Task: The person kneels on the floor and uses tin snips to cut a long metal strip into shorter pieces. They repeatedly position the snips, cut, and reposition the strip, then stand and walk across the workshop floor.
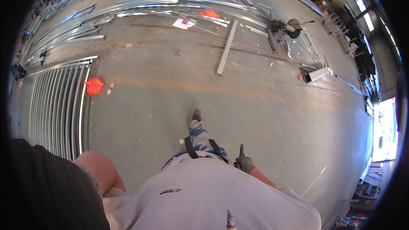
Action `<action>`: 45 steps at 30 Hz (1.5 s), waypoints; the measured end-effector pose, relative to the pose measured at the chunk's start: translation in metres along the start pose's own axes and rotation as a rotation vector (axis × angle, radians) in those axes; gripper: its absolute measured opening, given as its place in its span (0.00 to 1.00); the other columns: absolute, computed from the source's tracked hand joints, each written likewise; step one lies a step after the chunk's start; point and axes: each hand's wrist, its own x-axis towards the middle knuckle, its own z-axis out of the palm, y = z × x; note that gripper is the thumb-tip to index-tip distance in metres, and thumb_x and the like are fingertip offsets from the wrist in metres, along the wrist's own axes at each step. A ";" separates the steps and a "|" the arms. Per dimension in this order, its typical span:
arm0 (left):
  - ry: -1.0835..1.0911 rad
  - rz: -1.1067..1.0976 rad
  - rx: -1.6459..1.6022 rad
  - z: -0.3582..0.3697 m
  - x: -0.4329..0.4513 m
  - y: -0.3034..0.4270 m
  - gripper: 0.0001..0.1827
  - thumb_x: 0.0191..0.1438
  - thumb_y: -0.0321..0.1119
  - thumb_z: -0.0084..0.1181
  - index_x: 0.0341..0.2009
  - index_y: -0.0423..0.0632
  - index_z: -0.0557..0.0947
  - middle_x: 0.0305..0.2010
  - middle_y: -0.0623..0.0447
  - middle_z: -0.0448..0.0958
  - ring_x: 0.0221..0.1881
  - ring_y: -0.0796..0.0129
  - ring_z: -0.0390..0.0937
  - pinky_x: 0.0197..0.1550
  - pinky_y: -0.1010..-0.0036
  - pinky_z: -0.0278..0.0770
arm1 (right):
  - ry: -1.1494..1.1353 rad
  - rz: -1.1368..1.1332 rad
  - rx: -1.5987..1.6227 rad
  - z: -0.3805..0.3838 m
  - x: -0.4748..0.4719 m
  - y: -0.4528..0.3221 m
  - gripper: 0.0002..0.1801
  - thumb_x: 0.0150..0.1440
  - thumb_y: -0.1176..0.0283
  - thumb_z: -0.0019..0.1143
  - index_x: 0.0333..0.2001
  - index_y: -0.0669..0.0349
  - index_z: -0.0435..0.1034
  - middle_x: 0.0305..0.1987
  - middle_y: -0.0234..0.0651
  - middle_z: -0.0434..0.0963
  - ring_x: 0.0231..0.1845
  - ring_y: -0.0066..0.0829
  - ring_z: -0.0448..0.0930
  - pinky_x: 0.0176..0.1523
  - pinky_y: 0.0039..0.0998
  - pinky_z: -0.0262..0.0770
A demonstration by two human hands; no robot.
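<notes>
My right hand, in a grey-green work glove, hangs beside my right hip. A narrow dark shape points forward from it; whether this is a gloved finger or a tool is unclear. A small yellowish part shows at the palm side, too little to name. My left hand is out of view. Before me are my white T-shirt, dark straps, blue-and-grey camouflage trousers and one dark shoe on the concrete floor. A stick-like thing with a dark, rough tip rises at the bottom edge.
Black cloth and bare skin, perhaps another person's, fill the lower left. A metal slatted panel and an orange plastic bag lie left. Ahead are metal profiles, a square tube and what looks like a cut-off saw.
</notes>
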 end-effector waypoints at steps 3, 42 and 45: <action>-0.012 -0.037 0.037 -0.016 0.023 -0.069 0.36 0.77 0.55 0.44 0.80 0.49 0.66 0.71 0.37 0.80 0.74 0.44 0.72 0.79 0.45 0.54 | -0.038 -0.012 -0.059 0.030 0.039 -0.090 0.15 0.70 0.72 0.59 0.55 0.72 0.72 0.41 0.49 0.84 0.32 0.44 0.87 0.31 0.48 0.86; 0.335 -1.537 -0.428 -0.210 0.094 -1.130 0.24 0.72 0.29 0.62 0.69 0.34 0.79 0.53 0.45 0.89 0.55 0.65 0.86 0.63 0.69 0.82 | 0.049 0.057 -0.126 0.417 0.158 -0.903 0.14 0.63 0.66 0.62 0.44 0.68 0.78 0.31 0.43 0.84 0.28 0.40 0.87 0.31 0.41 0.84; 0.334 -1.659 -0.455 -0.214 0.112 -1.204 0.24 0.71 0.29 0.61 0.68 0.33 0.79 0.53 0.46 0.90 0.55 0.65 0.86 0.63 0.69 0.82 | 0.062 0.113 -0.120 0.433 0.178 -0.976 0.14 0.63 0.66 0.62 0.44 0.67 0.78 0.30 0.43 0.84 0.28 0.40 0.88 0.31 0.41 0.84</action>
